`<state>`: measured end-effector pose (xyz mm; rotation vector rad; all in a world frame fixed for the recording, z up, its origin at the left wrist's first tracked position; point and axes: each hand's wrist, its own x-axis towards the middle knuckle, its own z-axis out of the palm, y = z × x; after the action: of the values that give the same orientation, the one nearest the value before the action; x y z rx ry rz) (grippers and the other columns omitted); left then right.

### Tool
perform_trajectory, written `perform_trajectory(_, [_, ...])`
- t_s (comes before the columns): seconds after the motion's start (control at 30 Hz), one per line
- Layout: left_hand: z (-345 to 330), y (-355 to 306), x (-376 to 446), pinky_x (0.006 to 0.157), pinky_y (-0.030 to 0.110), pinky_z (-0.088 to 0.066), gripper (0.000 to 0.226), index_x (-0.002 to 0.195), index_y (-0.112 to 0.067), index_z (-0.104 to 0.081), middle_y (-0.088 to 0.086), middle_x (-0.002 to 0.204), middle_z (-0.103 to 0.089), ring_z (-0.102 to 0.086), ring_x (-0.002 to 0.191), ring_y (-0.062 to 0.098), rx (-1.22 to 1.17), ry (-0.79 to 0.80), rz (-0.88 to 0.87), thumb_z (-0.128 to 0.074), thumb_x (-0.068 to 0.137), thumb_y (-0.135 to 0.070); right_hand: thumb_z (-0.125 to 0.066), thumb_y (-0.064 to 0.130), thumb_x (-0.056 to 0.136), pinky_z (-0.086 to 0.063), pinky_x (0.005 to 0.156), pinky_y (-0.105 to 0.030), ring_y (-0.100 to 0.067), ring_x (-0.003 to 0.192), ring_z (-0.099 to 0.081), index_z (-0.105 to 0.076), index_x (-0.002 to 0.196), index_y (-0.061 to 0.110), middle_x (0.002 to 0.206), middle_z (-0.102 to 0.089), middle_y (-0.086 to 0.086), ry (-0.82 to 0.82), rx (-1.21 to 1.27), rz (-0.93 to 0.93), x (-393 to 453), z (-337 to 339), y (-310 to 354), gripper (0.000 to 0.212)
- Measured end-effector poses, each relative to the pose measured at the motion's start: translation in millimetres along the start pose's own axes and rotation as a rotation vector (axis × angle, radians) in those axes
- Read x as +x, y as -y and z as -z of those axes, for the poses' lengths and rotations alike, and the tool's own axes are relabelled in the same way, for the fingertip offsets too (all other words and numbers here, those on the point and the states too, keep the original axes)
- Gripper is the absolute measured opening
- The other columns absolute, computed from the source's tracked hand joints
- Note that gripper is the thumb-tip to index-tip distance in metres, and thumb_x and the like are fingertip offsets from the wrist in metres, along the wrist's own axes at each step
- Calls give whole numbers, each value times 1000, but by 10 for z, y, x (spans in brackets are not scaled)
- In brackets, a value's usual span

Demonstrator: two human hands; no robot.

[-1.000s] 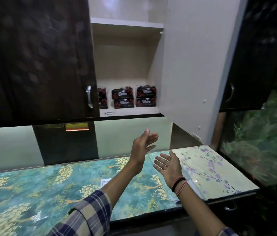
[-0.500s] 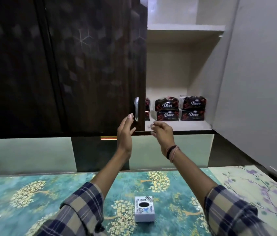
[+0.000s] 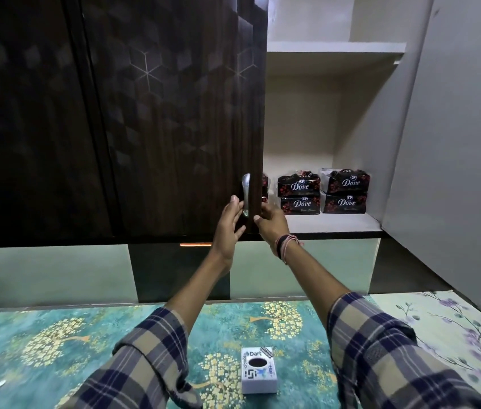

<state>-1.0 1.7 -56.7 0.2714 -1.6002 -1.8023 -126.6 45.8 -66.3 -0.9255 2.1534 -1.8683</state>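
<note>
Gripping cabinet door [image 3: 174,128], right hand [image 3: 271,224], left hand [image 3: 229,228] touching, teal floral counter [image 3: 56,343] below.

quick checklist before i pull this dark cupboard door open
1. Right hand grip on the dark door: ok, thumb in front, fingers behind its edge.
2. Left hand round the handle: not ok, it lies flat beside it.
3. Dove packs clear of the door: cannot tell, one stack is half hidden behind the edge.
4. Swing path: ok, the white box sits low on the counter, well under the door.
5. Pale door on the right: ok, already swung open.
</note>
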Motion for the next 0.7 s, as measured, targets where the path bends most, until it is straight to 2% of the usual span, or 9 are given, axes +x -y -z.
perform_trajectory(0.1, [21, -22, -109, 126, 45, -27, 61, 157, -16, -40, 5, 161, -44, -39, 149, 17, 6, -25, -18, -33, 108, -52, -61, -4, 92, -52, 105, -38, -20, 110, -67, -70, 127, 13, 120, -75, -8, -15, -9, 11, -183, 63, 66, 40])
perform_trajectory(0.2, [77, -48, -366, 122, 39, -32, 58, 149, -15, -50, 6, 153, -53, -47, 144, 16, -25, -55, -44, -32, 108, -51, -65, 0, 92, -55, 102, -43, -19, 109, -69, -71, 123, 16, 116, -76, -4, 41, 21, 55, -442, 170, 33, 35])
perform_trajectory(0.33, [124, -50, -834, 120, 40, -37, 55, 144, -15, -56, 3, 147, -61, -53, 139, 12, -111, -115, -98, -32, 109, -49, -65, 6, 93, -58, 97, -44, -17, 105, -72, -70, 119, 14, 110, -77, -3, 88, 65, 129, -868, 194, 66, 28])
perform_trajectory(0.47, [141, -19, -1395, 116, 44, -43, 52, 142, -17, -59, -4, 142, -65, -54, 137, 11, -165, -215, -118, -32, 109, -48, -65, 25, 92, -59, 93, -43, -18, 98, -72, -70, 111, 16, 103, -76, -1, 148, 102, 194, -1352, 123, 122, 22])
perform_trajectory(0.53, [180, 0, -1671, 114, 46, -43, 48, 137, -21, -62, -7, 140, -66, -55, 136, 10, -160, -268, -127, -32, 109, -47, -63, 33, 94, -56, 78, -39, -17, 81, -67, -70, 99, 14, 88, -73, 2, 160, 149, 236, -1596, 52, 179, 21])
perform_trajectory(0.6, [246, 3, -1932, 114, 46, -43, 44, 131, -25, -64, -7, 139, -66, -55, 136, 11, -147, -317, -134, -32, 109, -47, -60, 37, 97, -47, 70, -32, -8, 70, -55, -68, 91, 16, 75, -63, 12, 159, 221, 259, -1841, -45, 254, 23])
perform_trajectory(0.67, [356, -4, -2177, 114, 47, -43, 47, 133, -23, -63, -1, 143, -64, -55, 137, 14, -128, -366, -148, -32, 109, -48, -57, 43, 98, -45, 71, -32, -4, 72, -55, -69, 91, 20, 74, -62, 17, 168, 276, 252, -2067, -186, 319, 26])
perform_trajectory(0.7, [426, -10, -2289, 114, 48, -43, 49, 135, -21, -63, 1, 145, -63, -55, 137, 15, -127, -392, -153, -32, 108, -49, -55, 46, 98, -49, 73, -36, -8, 76, -59, -70, 93, 19, 78, -65, 16, 187, 296, 246, -2176, -270, 358, 31])
